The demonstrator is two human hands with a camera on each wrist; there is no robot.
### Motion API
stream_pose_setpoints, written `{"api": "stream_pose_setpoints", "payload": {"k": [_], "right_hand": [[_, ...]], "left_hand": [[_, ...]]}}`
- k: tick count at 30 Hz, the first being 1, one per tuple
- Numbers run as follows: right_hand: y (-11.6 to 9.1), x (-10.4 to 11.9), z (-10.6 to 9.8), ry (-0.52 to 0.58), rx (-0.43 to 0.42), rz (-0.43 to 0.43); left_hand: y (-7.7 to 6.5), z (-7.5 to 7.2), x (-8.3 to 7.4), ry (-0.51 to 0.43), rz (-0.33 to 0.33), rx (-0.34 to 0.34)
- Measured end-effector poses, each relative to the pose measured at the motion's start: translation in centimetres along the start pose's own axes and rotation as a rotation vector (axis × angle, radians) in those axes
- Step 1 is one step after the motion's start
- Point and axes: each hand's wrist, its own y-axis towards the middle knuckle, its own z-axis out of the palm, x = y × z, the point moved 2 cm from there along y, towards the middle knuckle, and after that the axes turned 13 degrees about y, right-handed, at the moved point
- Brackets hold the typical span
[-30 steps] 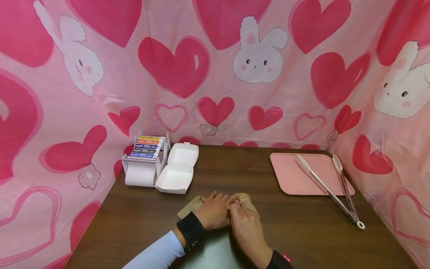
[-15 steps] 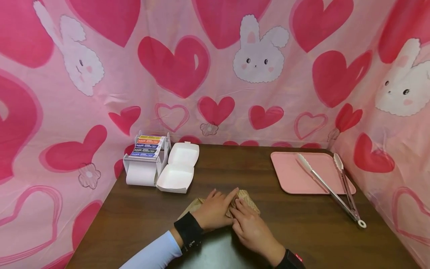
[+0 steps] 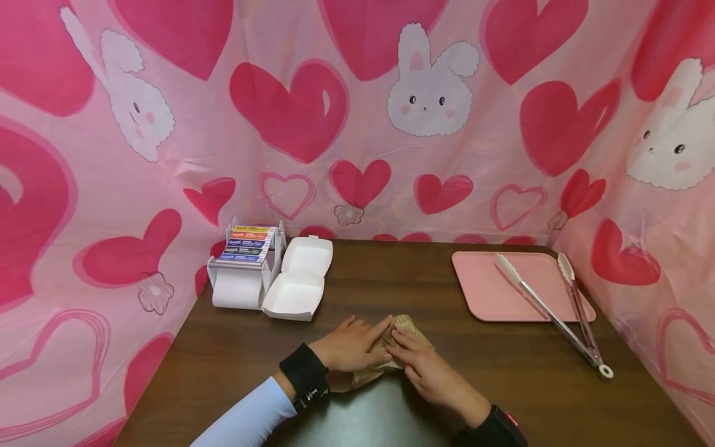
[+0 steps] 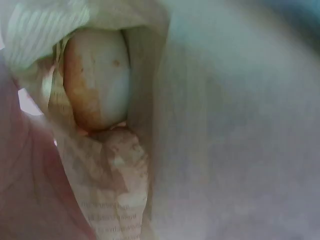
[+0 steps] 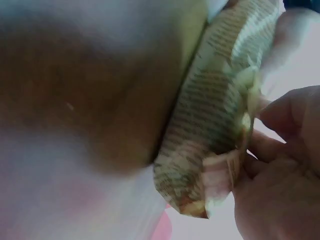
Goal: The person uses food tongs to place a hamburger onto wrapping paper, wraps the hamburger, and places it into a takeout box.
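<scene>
Brown printed wrapping paper (image 3: 412, 330) lies in front of me at the table's near middle, with both hands on it. My left hand (image 3: 345, 349) holds its left part, forefinger and thumb stretched over the top. From the right, the fingers and thumb of my right hand (image 3: 429, 371) pinch the paper's near side. The left wrist view looks into the paper's open end, where a pale, browned round food (image 4: 97, 80), like a bun, sits inside. In the right wrist view, the folded wrapping paper (image 5: 200, 115) has a crumpled edge at the fingers. The food's far side is hidden.
A dispenser (image 3: 240, 267) with a white roll and coloured labels stands at the back left. Beside it is an open white clamshell box (image 3: 296, 292). Metal tongs (image 3: 544, 304) lie across a pink tray (image 3: 480, 298) on the right. A heart-patterned curtain (image 3: 368, 143) surrounds the table.
The paper's left end has come in from lying out flat and now shows nearer me, beneath the left hand. The right hand has shifted slightly right, its fingers straighter.
</scene>
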Motion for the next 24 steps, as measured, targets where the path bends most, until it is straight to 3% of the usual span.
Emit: {"api": "stream_pose_setpoints", "payload": {"k": [3,10,17,24], "right_hand": [[0.4,-0.2,-0.7,0.022,-0.031,-0.031],[0.9,-1.3,-1.0,0.003,-0.178,-0.084],[1.0,-1.5,-0.5,-0.18,-0.175,-0.102],[1.1,-1.5,-0.6,-0.181,-0.13,-0.042]], "left_hand": [[0.1,0.2,-0.1,0.044,-0.016,-0.012],[-0.1,0.4,-0.3,0.05,-0.032,0.006],[-0.2,0.3,-0.4,0.065,-0.031,0.017],[-0.2,0.3,-0.5,0.06,-0.048,0.012]]}}
